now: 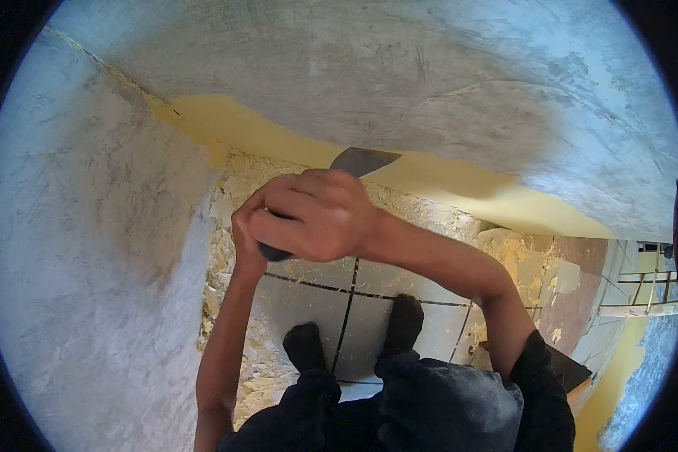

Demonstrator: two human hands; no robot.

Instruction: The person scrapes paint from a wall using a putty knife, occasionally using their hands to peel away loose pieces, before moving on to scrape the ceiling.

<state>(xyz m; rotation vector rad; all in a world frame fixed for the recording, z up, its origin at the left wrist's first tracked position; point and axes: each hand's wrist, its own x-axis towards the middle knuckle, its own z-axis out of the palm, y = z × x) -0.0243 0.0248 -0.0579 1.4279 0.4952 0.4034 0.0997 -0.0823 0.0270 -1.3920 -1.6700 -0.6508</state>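
"Scraper [361, 161]: where do you see it?"

"Held out in front of the person, over the floor [365, 331] near its far edge. Its dark blade shows against the border between the grey of the front wall [339, 75] and a yellow band [452, 184] low down. I can't tell whether the blade touches."

"And the hands?"

"Both are closed around the handle [273, 255], whose dark end sticks out below. The right hand [328, 215] lies uppermost with its fingers curled tight; the left hand [248, 218] grips from the other side, partly covered by it."

"What's lying about?"

"Pale flakes [217, 248], heaped along the floor's left edge beside the left wall [90, 226] and along its far edge too. Smaller bits dot the tiles."

"Anything nearer the person?"

"Two dark-covered feet [405, 320] stand apart on the tiles, either side of a dark joint. Pale dust marks the dark trousers [459, 399]."
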